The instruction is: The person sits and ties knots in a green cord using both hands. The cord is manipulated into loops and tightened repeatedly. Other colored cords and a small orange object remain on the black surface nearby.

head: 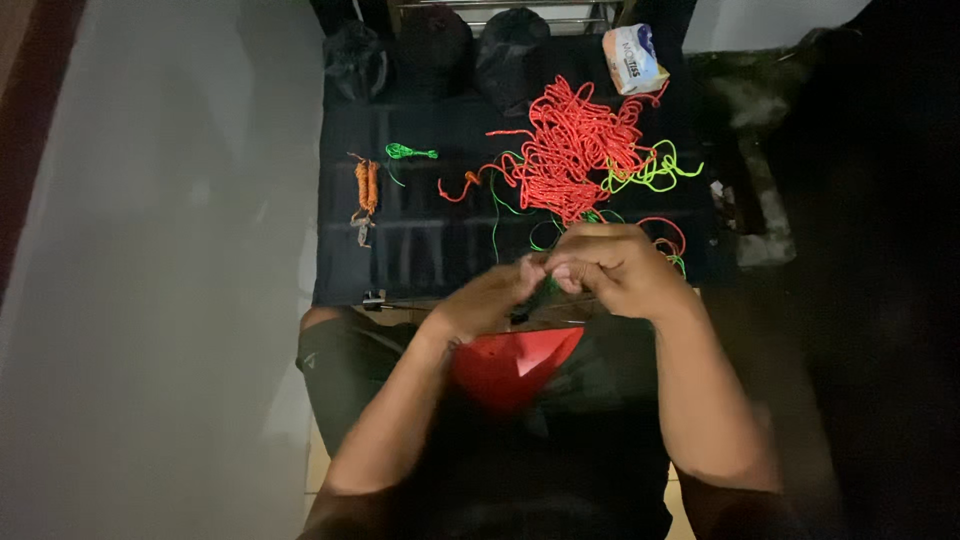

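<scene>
Seated at a dark table [420, 250], a person's left hand [490, 300] and right hand [615, 268] pinch a green cord [545, 290] together, best kept taut and clear of the tangled red cord [570, 150].

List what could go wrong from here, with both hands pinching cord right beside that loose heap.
1. The left hand and right hand work close together in dim light, so a missed pass in the thin green cord could slip by unseen.
2. The tangled heap of orange-red cord overlaps the neon yellow-green cord; pulling slack may snag or drag both.
</scene>
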